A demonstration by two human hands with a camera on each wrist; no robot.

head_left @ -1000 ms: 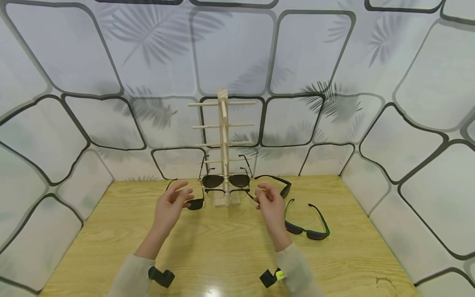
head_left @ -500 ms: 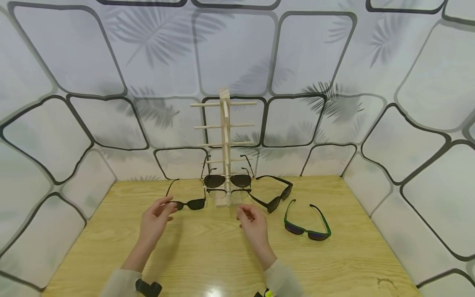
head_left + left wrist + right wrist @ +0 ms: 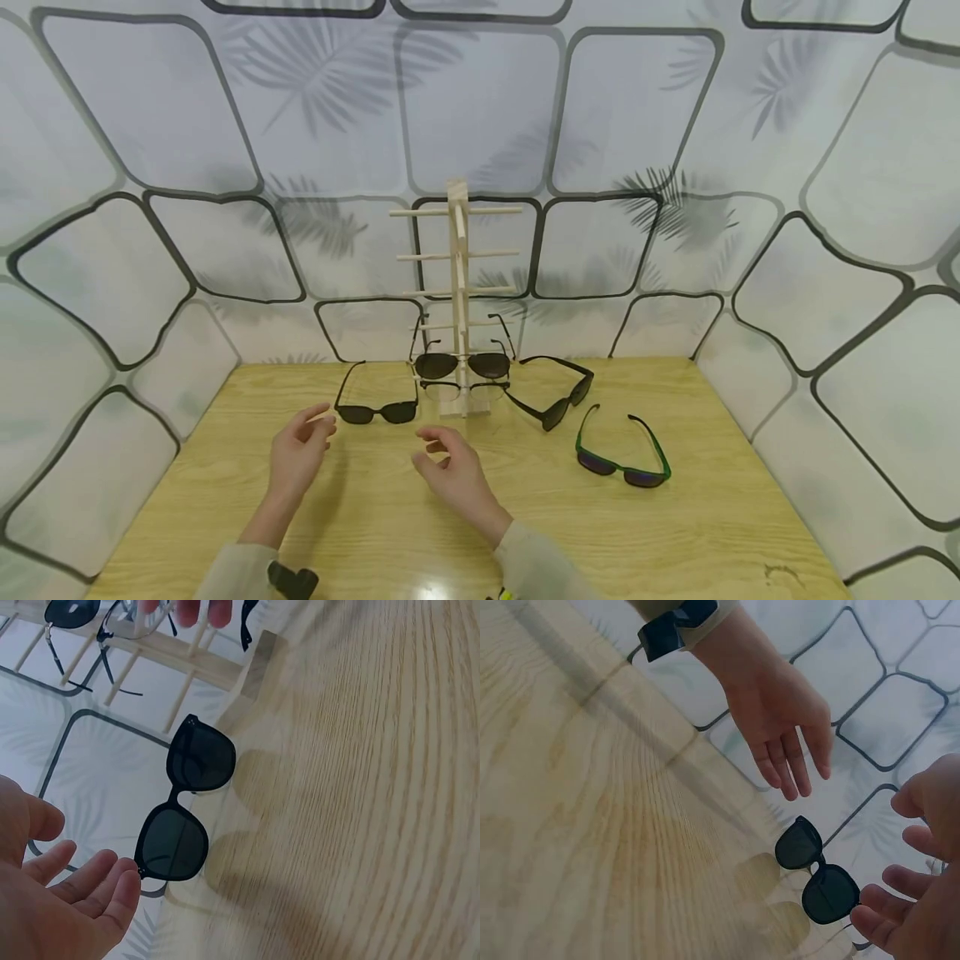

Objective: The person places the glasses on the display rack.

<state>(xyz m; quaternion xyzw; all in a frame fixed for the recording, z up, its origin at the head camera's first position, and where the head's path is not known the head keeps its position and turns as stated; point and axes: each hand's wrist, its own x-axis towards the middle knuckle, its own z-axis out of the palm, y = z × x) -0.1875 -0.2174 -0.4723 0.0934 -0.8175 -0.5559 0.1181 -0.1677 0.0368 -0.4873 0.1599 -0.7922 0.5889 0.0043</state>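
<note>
Black sunglasses (image 3: 377, 413) lie on the table at the left, lenses toward me and temples unfolded. My left hand (image 3: 298, 450) hovers by their left lens with loosely bent fingers and nothing held. To the right of them, over the table, my right hand (image 3: 453, 471) has its thumb and fingers apart, holding nothing. In the left wrist view the sunglasses (image 3: 180, 802) appear just beyond the left fingertips; whether they touch cannot be told. Behind the hands stands a wooden display rack (image 3: 459, 267), with aviator sunglasses (image 3: 488, 365) and half-rim eyeglasses (image 3: 442, 389) on its lower pegs.
Right of the rack, another pair of black sunglasses (image 3: 555, 412) lies at an angle. Green-framed sunglasses (image 3: 622, 471) rest farther right on the wooden table (image 3: 720, 533). A patterned backdrop (image 3: 480, 108) encloses the back and sides.
My right hand has moved left and toward me from beside the rack, passing in front of it. My left hand has drawn left and back, leaving the left sunglasses uncovered.
</note>
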